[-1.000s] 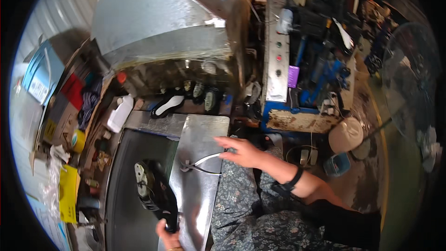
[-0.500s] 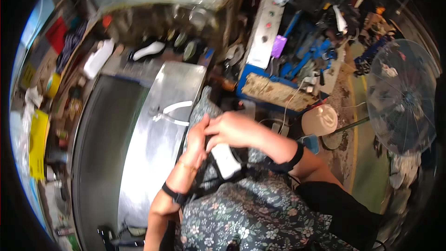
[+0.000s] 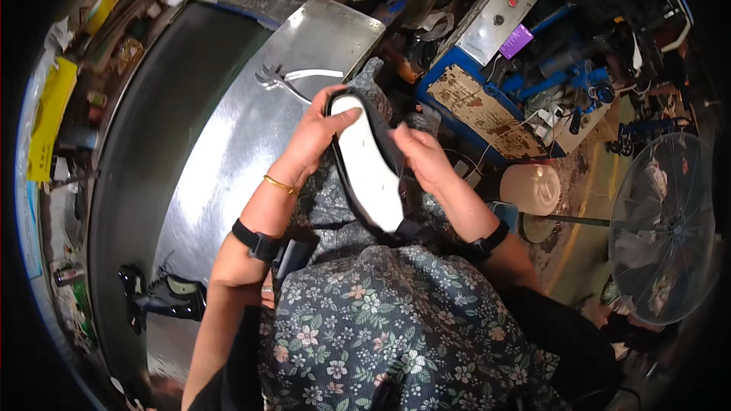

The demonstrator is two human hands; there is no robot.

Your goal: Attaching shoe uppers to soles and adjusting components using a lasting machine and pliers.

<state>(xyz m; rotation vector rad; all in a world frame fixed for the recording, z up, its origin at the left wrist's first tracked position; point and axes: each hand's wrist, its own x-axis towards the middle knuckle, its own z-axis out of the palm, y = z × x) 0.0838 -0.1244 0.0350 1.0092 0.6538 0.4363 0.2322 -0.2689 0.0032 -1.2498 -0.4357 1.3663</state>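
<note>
A black shoe upper with a white, sole-shaped bottom [image 3: 365, 156] is held upside down above my lap. Its rounded end points away from me. My left hand [image 3: 314, 133] grips that far end, with the thumb pressed on the white surface. My right hand [image 3: 425, 156] has its fingers curled against the dark right edge of the shoe, seeming to pinch it. Beyond my left hand, white-handled pliers [image 3: 288, 80] lie on a shiny metal worktop [image 3: 228, 133].
Black finished-looking shoes [image 3: 175, 297] stand at the lower left beside a dark belt-like strip [image 3: 164, 114]. A blue-edged machine [image 3: 476, 110] with buttons is at the far right. A white bucket [image 3: 531, 189] and a large fan [image 3: 662, 228] stand on the right.
My hands, close together before, have moved apart. The shoe, mostly covered earlier, now shows its whole white bottom. The view has shifted, bringing the black shoes at lower left into fuller sight.
</note>
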